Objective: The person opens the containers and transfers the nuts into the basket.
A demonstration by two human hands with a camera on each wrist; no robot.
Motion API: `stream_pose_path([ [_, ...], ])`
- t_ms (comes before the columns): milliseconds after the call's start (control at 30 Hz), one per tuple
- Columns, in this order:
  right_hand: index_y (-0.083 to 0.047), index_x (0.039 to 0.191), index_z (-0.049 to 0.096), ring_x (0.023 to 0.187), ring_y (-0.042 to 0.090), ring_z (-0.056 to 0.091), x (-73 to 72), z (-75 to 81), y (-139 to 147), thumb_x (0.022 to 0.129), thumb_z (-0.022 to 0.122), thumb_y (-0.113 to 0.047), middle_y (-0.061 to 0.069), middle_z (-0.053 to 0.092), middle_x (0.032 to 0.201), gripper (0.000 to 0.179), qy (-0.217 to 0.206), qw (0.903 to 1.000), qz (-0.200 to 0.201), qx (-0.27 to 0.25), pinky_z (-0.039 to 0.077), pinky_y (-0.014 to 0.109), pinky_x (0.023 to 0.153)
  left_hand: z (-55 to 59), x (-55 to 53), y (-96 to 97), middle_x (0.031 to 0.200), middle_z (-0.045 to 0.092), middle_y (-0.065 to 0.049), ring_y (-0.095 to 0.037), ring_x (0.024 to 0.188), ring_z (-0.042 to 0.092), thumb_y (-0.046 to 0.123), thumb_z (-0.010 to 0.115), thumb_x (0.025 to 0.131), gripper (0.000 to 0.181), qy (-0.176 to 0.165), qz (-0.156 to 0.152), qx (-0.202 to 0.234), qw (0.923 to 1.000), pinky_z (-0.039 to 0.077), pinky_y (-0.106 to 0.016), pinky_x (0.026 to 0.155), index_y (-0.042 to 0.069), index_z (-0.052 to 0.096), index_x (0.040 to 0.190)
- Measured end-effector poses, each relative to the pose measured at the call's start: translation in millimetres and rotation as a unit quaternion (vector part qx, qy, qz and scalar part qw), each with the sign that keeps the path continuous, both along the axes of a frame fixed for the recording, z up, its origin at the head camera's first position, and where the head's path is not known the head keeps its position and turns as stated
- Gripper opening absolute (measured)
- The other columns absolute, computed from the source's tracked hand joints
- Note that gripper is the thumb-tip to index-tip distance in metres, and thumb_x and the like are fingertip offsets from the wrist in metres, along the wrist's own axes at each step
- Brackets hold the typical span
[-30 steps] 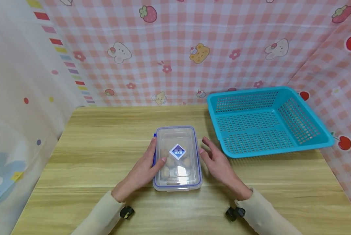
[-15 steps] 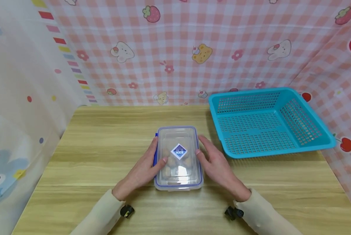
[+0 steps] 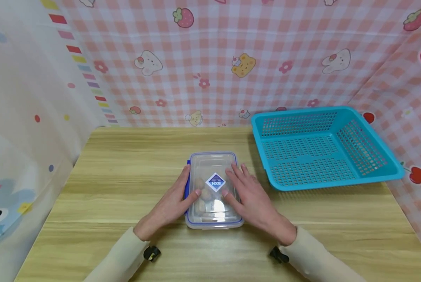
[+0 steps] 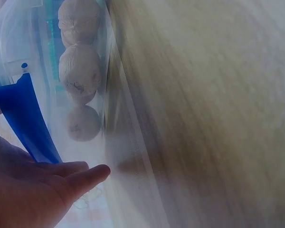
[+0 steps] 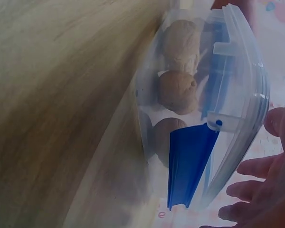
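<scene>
A clear lidded food container point(image 3: 208, 211) with a blue seal and a diamond-shaped label lies flat on the table. Inside are several round, brownish, wrinkled pieces point(image 5: 178, 92). My left hand point(image 3: 170, 207) lies along its left side, fingers straight and thumb over the lid's edge. In the left wrist view those fingers are beside a blue clasp point(image 4: 26, 118) that sticks outward. My right hand point(image 3: 256, 201) is over the lid's right part, fingers extended. In the right wrist view another blue clasp point(image 5: 192, 164) hangs away from the lid, and the fingers are at the lid's edge.
A turquoise perforated basket point(image 3: 272, 178) stands on the wooden table point(image 3: 119, 168) at the back right, close to the right hand. Patterned cloth point(image 3: 182, 51) hangs behind the table and along both sides.
My right hand has moved left from beside the container to over its lid. The left hand keeps its place on the container's left side. The head view has shifted slightly.
</scene>
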State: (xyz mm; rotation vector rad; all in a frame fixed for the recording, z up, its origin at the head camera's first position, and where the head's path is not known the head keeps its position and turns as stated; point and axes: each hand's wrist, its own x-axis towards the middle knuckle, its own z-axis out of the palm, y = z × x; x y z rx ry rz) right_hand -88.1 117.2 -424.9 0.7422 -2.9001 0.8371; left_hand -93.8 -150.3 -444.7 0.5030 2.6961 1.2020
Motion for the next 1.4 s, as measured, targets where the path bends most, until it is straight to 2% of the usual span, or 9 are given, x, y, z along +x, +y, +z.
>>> stream_pose_path([
  [200, -0.011, 0.160, 0.040, 0.157, 0.037, 0.015, 2.7, -0.8, -4.7, 0.106, 0.046, -0.054, 0.011, 0.024, 0.170, 0.070, 0.022, 0.9975, 0.025, 0.062, 0.022, 0.068, 0.122, -0.2, -0.6, -0.9, 0.172, 0.008, -0.017, -0.036, 0.155, 0.018, 0.041, 0.053, 0.108, 0.084, 0.000, 0.001, -0.001, 1.0000, 0.019, -0.052, 0.126, 0.004, 0.005, 0.166],
  [400, -0.013, 0.162, 0.036, 0.158, 0.035, 0.014, 1.9, -1.9, -4.9, 0.106, 0.043, -0.058, 0.009, 0.022, 0.171, 0.072, 0.035, 0.9941, 0.044, 0.092, 0.016, 0.064, 0.125, 0.1, -0.7, -1.4, 0.171, 0.010, -0.018, -0.037, 0.155, 0.020, 0.042, 0.052, 0.108, 0.083, 0.003, 0.000, 0.000, 1.0000, 0.021, -0.052, 0.125, 0.004, 0.006, 0.166],
  [633, -0.011, 0.162, 0.037, 0.157, 0.034, 0.016, -1.4, -4.3, -3.9, 0.107, 0.044, -0.057, 0.009, 0.024, 0.170, 0.072, 0.046, 0.9913, 0.067, 0.103, 0.019, 0.063, 0.124, 0.0, -0.6, -3.6, 0.171, 0.012, -0.019, -0.037, 0.154, 0.021, 0.043, 0.051, 0.108, 0.083, -0.004, 0.002, 0.002, 1.0000, 0.022, -0.052, 0.125, 0.006, 0.006, 0.166],
  [867, -0.010, 0.161, 0.038, 0.157, 0.032, 0.015, -2.9, -4.1, -4.0, 0.107, 0.044, -0.056, 0.008, 0.023, 0.170, 0.071, 0.038, 0.9899, 0.078, 0.111, 0.021, 0.061, 0.125, 1.6, -0.4, -4.2, 0.172, 0.011, -0.013, -0.035, 0.155, 0.021, 0.048, 0.048, 0.109, 0.081, -0.048, 0.011, 0.024, 0.9985, 0.024, -0.053, 0.124, 0.014, 0.005, 0.168],
  [1033, -0.009, 0.160, 0.038, 0.157, 0.032, 0.016, -2.8, -4.2, -4.0, 0.107, 0.046, -0.054, 0.008, 0.024, 0.170, 0.070, 0.038, 0.9897, 0.080, 0.112, 0.023, 0.060, 0.124, 2.9, -0.3, -2.0, 0.173, 0.011, -0.011, -0.034, 0.155, 0.021, 0.046, 0.045, 0.110, 0.076, -0.078, 0.019, 0.061, 0.9949, 0.025, -0.053, 0.123, 0.018, 0.005, 0.168],
  [1200, -0.009, 0.161, 0.037, 0.157, 0.032, 0.016, -2.3, -4.3, -3.9, 0.107, 0.046, -0.053, 0.009, 0.023, 0.170, 0.070, 0.039, 0.9898, 0.081, 0.111, 0.024, 0.058, 0.125, 2.4, 0.2, 0.4, 0.172, 0.014, -0.011, -0.034, 0.155, 0.021, 0.045, 0.041, 0.112, 0.070, -0.093, 0.038, 0.096, 0.9903, 0.023, -0.053, 0.124, 0.020, 0.008, 0.168],
  [1400, -0.009, 0.162, 0.035, 0.158, 0.031, 0.012, -2.2, -5.3, -4.7, 0.108, 0.043, -0.054, 0.008, 0.021, 0.171, 0.070, 0.028, 0.9906, 0.080, 0.108, 0.021, 0.055, 0.126, -0.2, 1.3, 2.9, 0.172, 0.019, -0.007, -0.031, 0.155, 0.023, 0.046, 0.037, 0.112, 0.064, -0.092, 0.071, 0.108, 0.9873, 0.024, -0.052, 0.124, 0.025, 0.013, 0.168],
])
